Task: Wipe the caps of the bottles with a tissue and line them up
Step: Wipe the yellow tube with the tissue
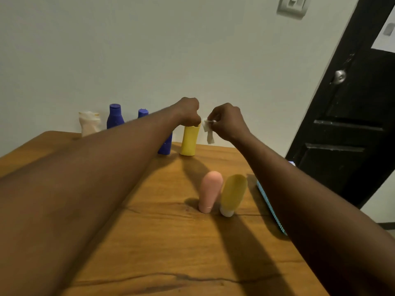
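Observation:
A yellow bottle (189, 139) stands at the far edge of the wooden table (149, 242). My left hand (189, 111) grips its top, hiding the cap. Just right of it, my right hand (228, 121) pinches a small white tissue (208, 130) that hangs down beside the bottle. To the left, along the wall, stand a white bottle (89, 123), a blue bottle (115, 116) and a second blue bottle (165, 146), partly behind my left forearm. Nearer to me, a pink tube (209, 192) and a yellow tube (232, 195) stand on their caps.
A flat object with a dotted blue edge (270, 208) lies at the table's right side, mostly under my right forearm. A black door (346, 114) stands to the right. The pale wall rises right behind the row of bottles.

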The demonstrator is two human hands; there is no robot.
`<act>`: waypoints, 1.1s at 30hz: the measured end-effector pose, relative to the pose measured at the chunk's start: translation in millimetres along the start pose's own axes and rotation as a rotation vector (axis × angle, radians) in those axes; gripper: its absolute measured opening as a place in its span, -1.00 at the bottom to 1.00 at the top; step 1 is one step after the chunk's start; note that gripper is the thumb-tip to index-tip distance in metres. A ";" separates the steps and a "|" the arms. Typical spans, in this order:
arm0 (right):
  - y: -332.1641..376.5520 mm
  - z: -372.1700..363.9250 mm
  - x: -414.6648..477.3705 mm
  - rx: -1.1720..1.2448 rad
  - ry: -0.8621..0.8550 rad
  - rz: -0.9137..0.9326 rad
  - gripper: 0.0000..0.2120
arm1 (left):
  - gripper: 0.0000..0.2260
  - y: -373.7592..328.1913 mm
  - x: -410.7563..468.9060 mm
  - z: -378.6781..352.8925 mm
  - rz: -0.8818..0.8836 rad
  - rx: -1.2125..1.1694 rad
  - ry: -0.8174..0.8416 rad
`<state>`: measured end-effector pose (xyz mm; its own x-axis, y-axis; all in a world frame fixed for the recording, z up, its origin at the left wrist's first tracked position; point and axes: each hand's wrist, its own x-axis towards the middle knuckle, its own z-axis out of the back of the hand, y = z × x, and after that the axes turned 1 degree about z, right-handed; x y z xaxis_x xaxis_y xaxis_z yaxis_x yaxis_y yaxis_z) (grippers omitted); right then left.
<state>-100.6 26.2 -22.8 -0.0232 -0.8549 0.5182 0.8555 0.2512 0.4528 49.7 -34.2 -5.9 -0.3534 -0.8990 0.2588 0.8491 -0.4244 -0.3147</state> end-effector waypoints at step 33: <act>122.0 39.7 -129.0 0.718 -0.077 -0.180 -0.82 | -0.54 11.1 -203.9 82.0 0.018 -0.253 -0.164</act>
<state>-13.8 185.2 -5.6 -0.1896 -0.8832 0.4289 0.2868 0.3680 0.8845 163.3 153.3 12.7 -0.2537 -0.8856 0.3891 0.7224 -0.4410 -0.5326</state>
